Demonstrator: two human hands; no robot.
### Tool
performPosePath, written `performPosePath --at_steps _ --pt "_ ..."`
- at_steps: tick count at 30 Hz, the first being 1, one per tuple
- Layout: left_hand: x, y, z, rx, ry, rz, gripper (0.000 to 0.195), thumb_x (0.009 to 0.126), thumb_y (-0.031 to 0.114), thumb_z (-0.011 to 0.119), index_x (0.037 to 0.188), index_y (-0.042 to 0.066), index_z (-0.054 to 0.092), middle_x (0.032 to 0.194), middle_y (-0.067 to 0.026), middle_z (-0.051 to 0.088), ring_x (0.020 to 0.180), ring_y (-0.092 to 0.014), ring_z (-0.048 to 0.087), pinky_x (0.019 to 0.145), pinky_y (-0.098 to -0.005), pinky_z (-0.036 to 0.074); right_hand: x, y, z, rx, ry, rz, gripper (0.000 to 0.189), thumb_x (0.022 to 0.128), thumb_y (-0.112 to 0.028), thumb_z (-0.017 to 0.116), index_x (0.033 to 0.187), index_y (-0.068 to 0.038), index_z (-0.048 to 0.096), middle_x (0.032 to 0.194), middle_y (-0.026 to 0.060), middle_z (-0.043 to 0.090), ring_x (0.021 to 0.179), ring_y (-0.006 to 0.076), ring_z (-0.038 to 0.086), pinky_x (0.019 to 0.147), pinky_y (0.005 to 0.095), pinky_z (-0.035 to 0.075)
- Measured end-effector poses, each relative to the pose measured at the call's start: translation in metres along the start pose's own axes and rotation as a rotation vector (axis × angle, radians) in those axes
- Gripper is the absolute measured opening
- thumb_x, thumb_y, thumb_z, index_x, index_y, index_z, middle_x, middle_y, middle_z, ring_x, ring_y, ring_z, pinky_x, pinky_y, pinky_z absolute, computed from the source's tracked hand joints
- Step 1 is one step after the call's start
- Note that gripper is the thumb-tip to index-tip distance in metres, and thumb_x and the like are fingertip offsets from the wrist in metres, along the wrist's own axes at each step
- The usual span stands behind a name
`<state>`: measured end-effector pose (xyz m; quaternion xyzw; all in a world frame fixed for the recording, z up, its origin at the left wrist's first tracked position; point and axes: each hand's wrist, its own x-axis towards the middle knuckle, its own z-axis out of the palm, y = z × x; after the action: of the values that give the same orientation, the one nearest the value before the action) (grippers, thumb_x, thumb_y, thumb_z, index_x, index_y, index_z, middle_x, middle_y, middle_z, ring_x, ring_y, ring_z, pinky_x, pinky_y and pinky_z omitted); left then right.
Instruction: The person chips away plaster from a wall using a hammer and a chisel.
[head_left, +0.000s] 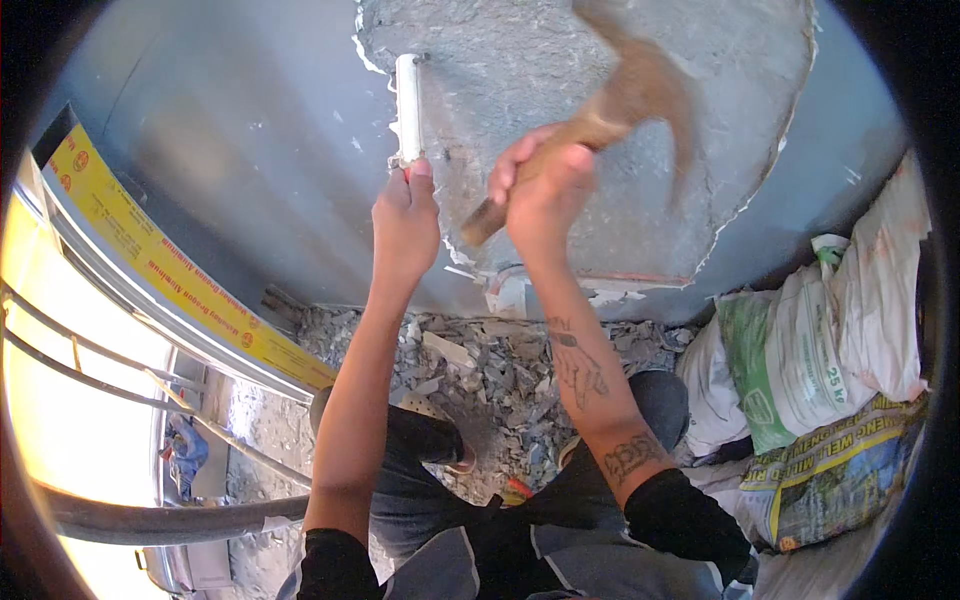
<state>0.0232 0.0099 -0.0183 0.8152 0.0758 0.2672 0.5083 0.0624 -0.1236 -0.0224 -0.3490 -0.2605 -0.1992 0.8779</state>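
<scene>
My right hand (551, 184) grips the handle of a brown claw hammer (637, 90), blurred by motion, with its head raised to the upper right in front of the wall. Closed around the lower end of a white tube-like piece (409, 109) is my left hand (406, 225); a bit of red shows by the thumb, and the rest of what it holds is hidden. The white piece stands upright along the left edge of a rough grey patch (517, 90), where the wall's smooth grey coating (285, 187) is broken away with ragged white edges.
Broken rubble (495, 375) covers the floor around my feet. Several stacked sacks (795, 352) lean at the right wall. At left are an aluminum frame with yellow printed film (165, 255) and dark metal rails (172, 521). A red-ended object (519, 489) lies between my legs.
</scene>
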Motion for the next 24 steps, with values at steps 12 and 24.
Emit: performPosePath --at_steps 12,24 --pt "-0.013 -0.001 -0.021 -0.226 -0.092 -0.136 0.042 0.103 0.043 0.044 0.084 0.007 0.052 0.06 0.0016 0.043 0.049 -0.01 0.04 0.045 -0.0281 0.034 0.005 -0.025 -0.006 -0.209 0.063 0.165 0.072 0.092 -0.076 0.033 0.083 -0.006 0.047 0.056 0.0061 0.047 0.044 0.0152 0.047 0.043 0.0309 0.04" --pt "-0.044 0.015 -0.027 -0.084 0.122 -0.006 0.04 0.104 0.04 0.045 0.087 0.004 0.054 0.06 -0.0012 0.046 0.05 -0.01 0.044 0.046 -0.028 0.035 -0.006 -0.02 -0.006 -0.611 -0.233 0.137 0.065 0.096 -0.065 0.043 0.075 -0.005 0.055 0.055 0.0007 0.049 0.047 0.0109 0.048 0.044 0.0285 0.038"
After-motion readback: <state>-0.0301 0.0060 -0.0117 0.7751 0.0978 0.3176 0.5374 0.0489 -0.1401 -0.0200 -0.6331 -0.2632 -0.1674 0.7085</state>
